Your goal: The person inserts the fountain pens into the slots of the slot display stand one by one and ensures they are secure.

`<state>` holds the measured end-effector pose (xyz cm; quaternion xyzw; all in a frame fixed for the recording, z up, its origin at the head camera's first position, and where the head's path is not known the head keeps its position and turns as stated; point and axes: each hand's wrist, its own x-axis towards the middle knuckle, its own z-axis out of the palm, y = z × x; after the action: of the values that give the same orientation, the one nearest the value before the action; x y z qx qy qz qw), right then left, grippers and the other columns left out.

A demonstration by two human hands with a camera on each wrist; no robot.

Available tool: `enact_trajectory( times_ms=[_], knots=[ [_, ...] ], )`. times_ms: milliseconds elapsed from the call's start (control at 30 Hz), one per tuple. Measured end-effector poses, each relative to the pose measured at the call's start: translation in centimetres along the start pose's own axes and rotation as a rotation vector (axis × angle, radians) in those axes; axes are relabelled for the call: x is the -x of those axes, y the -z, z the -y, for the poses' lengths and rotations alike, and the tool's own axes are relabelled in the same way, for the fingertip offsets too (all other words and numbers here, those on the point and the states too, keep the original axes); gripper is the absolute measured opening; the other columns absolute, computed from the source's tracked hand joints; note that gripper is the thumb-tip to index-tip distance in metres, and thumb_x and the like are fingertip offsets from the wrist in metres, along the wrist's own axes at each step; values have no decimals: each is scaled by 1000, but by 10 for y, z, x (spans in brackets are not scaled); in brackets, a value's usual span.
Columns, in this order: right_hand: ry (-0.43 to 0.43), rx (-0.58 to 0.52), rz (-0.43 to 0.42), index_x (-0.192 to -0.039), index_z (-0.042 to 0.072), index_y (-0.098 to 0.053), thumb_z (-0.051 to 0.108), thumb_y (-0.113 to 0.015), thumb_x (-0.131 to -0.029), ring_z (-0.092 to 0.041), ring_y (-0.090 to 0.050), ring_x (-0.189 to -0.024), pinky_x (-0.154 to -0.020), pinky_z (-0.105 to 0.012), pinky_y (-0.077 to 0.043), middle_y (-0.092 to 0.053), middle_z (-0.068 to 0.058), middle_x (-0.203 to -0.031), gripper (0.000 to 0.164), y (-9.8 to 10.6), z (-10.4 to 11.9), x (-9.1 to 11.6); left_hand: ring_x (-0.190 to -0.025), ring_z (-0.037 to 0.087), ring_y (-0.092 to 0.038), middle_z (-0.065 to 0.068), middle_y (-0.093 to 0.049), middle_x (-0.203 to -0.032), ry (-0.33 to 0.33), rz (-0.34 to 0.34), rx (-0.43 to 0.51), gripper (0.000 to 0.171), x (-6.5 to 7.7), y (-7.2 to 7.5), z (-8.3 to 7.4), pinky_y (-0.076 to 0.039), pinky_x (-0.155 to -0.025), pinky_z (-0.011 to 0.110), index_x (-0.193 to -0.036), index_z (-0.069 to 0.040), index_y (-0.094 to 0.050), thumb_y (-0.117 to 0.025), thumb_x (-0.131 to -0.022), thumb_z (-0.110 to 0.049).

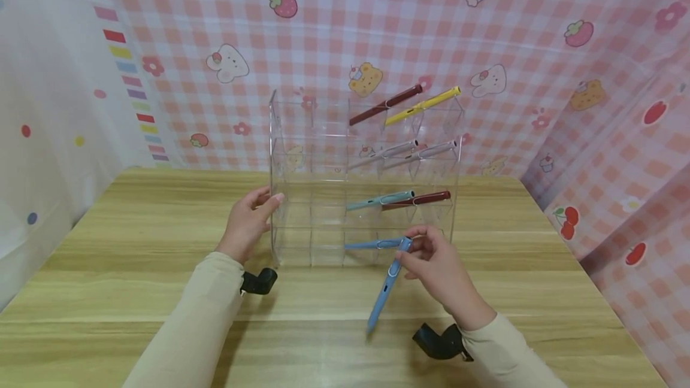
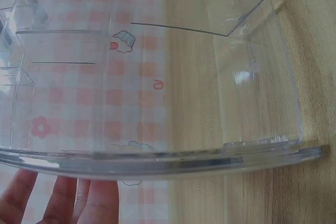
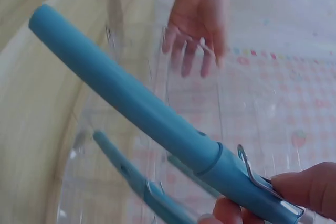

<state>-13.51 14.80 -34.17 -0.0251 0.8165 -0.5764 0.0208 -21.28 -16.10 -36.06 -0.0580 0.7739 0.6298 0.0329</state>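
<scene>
My right hand point(image 1: 439, 265) pinches a blue pen point(image 3: 131, 106) by its cap end, near the metal clip. The pen slants down and toward me, in front of the lower right part of a clear acrylic rack point(image 1: 329, 181). Another blue pen point(image 1: 372, 245) lies in a bottom-row compartment, just behind the held one. My left hand point(image 1: 245, 223) touches the rack's left side panel point(image 2: 157, 165), its fingertips point(image 2: 100, 198) against the outside in the left wrist view.
Higher in the rack sit a teal pen point(image 1: 380, 200), dark red pens point(image 1: 385, 105), a yellow pen point(image 1: 423, 106) and pale lilac pens point(image 1: 399, 151). The rack stands on a wooden table point(image 1: 318, 346) before a pink checked cloth point(image 1: 323, 47).
</scene>
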Motion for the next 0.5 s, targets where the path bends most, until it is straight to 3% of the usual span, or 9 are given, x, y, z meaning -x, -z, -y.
enact_trajectory(
  times_ms=[200, 500],
  knots=[
    [7, -32, -67, -117, -3, -46, 1, -62, -91, -10, -62, -76, -65, -27, -57, -60, -12, -96, 31, 22, -6, 0, -131, 32, -41, 17, -38, -146, -7, 1, -10, 64, 0, 0, 1, -44, -100, 48, -151, -8, -32, -54, -98, -38],
    [12, -138, -251, -115, 0, -44, 0, -62, -91, -6, -62, -73, -63, -26, -57, -59, 2, -87, 30, 44, -12, -3, -131, 32, -41, 17, -38, -146, -8, -2, -8, 64, 0, 0, 1, -44, -101, 49, -151, -7, -32, -54, -98, -37]
  ],
)
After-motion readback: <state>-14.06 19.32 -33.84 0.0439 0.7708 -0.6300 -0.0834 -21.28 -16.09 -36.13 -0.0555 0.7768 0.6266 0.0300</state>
